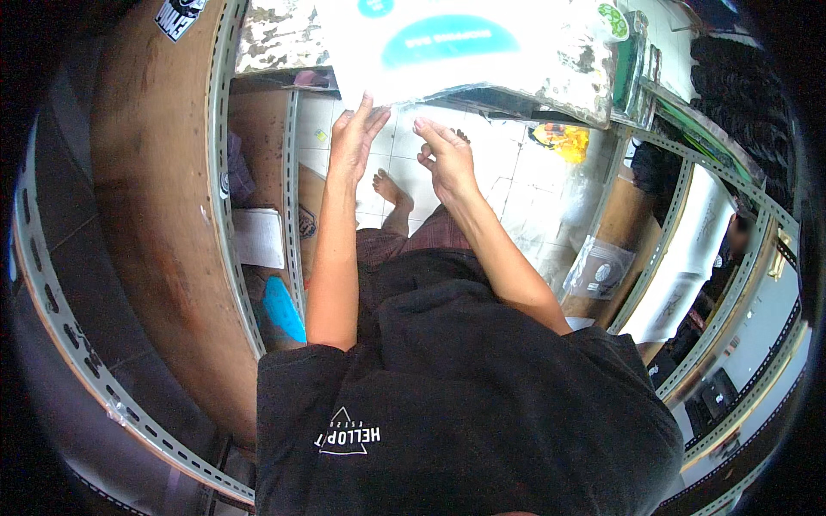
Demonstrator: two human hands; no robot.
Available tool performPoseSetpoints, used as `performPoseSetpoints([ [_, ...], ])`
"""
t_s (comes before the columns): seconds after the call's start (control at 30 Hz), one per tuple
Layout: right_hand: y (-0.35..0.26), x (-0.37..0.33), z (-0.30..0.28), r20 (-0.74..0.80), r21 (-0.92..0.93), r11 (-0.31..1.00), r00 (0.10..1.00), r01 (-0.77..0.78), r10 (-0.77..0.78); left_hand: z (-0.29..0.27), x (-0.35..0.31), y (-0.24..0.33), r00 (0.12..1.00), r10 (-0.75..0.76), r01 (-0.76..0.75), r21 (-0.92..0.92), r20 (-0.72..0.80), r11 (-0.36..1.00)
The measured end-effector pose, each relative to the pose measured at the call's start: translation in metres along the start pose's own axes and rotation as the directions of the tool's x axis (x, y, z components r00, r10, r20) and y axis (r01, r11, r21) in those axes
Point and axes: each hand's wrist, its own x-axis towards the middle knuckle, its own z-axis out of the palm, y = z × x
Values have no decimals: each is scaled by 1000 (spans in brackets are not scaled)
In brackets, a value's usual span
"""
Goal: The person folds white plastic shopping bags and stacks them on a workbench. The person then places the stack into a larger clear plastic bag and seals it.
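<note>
Left hand (348, 144) is set, fingers parted, at the white package (465, 70), grip uncertain. The right hand (449, 163) is narrowly curled by the package's near edge; whether anything is held cannot be told. Steadying seems best done evenly, tiled floor (497, 176) being seen below the package.

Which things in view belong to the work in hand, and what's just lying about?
In hand, apparently:
- white flat panel with turquoise oval, left hand at its near edge, right hand close by

Lying about, apparently:
- crumpled yellow plastic bag
- bright-blue flat piece
- white rectangular flat thing
</note>
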Motion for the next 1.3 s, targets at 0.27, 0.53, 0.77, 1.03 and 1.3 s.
performPoseSetpoints([
  [0.27,30,29,-15,-29,-90,987,990,134,-137,8,0,2,999,-15,14,-26,-31,1000],
  [0.53,42,46,-11,-24,-78,978,981,192,-195,13,4,7,995,-38,38,-2,-90,999],
  [0.77,56,86,-1,-25,-20,976,976,215,-215,11,5,2,985,-17,36,110,-170,993],
  [1.03,39,69,26,-5,190,975,993,113,-114,12,-13,8,978,-51,67,74,-201,995],
  [1.3,64,80,36,32,321,943,993,93,-109,-2,-24,0,970,-69,76,20,-231,997],
])
